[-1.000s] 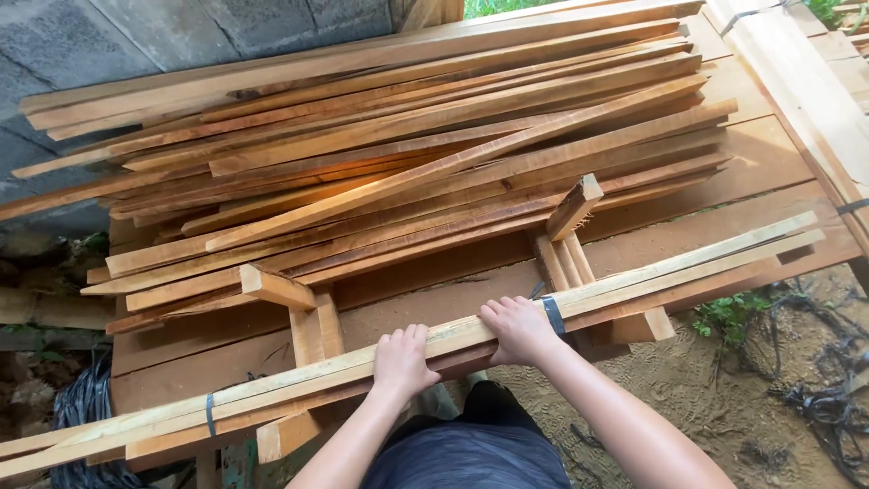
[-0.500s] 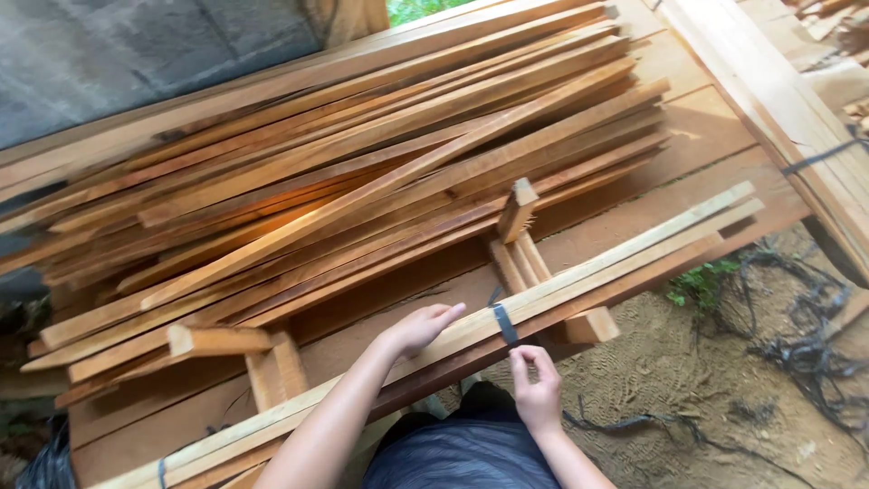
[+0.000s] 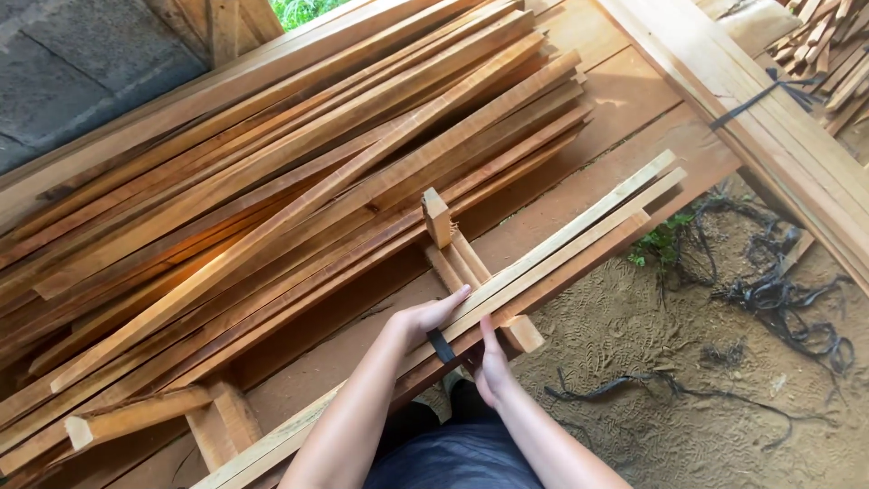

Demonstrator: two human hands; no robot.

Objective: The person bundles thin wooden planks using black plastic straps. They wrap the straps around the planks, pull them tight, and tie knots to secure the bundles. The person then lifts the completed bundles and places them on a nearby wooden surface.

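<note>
A bundle of long pale wooden slats lies along the front edge of a wooden platform, bound by a black strap. My left hand rests flat on top of the bundle, just left of the strap, fingers stretched out. My right hand is at the bundle's near side right beside the strap, fingers pointing up against the slats; whether it pinches the strap is unclear.
A big loose pile of reddish wooden slats covers the platform behind. Short upright blocks stand near the bundle. Another strapped timber stack runs along the right. Black straps litter the sandy ground.
The view has swung right and closer. My left hand settled flat beside the strap, and my right hand rose from below the bundle up against it at the strap.
</note>
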